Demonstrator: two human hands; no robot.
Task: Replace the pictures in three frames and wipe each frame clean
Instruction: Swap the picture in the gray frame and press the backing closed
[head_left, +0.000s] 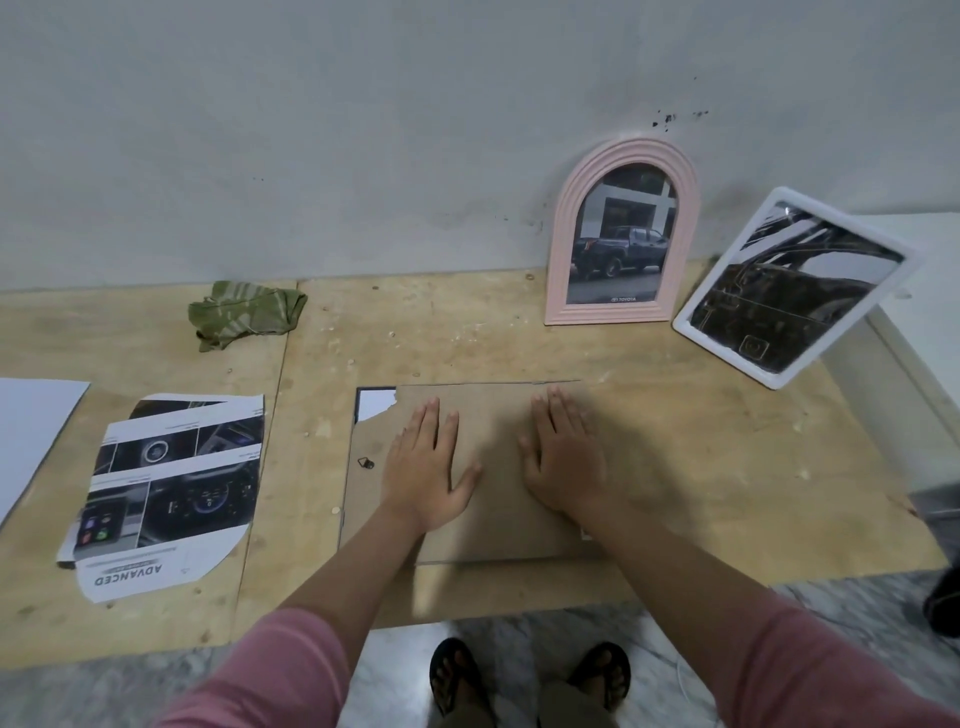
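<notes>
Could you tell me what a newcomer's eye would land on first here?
Two flat hands, left hand and right hand, press a cardboard backing at the table's middle. Behind, a pink arched frame leans on the wall beside a tilted white frame.

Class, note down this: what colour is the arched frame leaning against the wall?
Pale pink; the arched frame shows best in the head view.

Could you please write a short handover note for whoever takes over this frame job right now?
Left hand and right hand both lie flat, fingers straight, on the cardboard backing of the third frame, which lies face down. Pink arched frame and white frame stand at the wall with pictures in. Green cloth lies far left; a cut printout lies beside the backing. Left: secure the backing, wipe the frame.
</notes>
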